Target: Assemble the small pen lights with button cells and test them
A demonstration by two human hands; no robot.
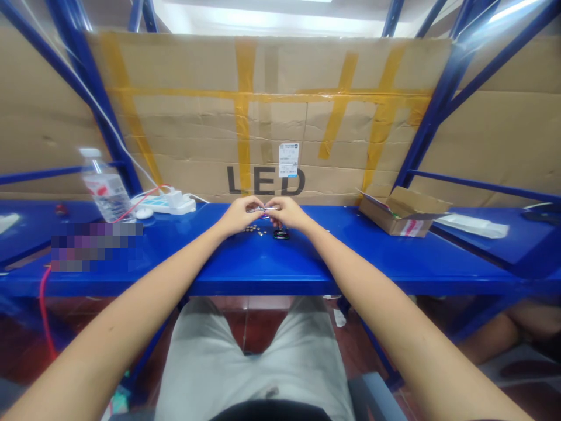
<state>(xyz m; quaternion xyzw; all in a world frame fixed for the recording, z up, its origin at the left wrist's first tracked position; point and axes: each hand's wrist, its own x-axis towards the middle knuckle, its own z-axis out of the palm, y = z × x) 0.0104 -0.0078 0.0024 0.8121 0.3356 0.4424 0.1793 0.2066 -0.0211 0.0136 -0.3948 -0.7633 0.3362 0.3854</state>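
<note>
My left hand (240,215) and my right hand (289,213) meet over the middle of the blue table (263,263). Between their fingertips is a small, thin, shiny object (268,209), pinched by both hands. It is too small and too covered by fingers for me to tell its kind. Several tiny brass-coloured round pieces (253,228) lie loose on the tabletop just below my left hand. Under my right hand rests a small black oval item (281,234) with a glossy surface.
An open cardboard box (401,213) stands to the right, with a white packet (475,225) beyond it. On the left are a clear bottle (105,187) and a white power strip (166,202) with cables. Large cardboard (197,128) walls off the back. Another person's arm or leg (495,336) shows at lower right.
</note>
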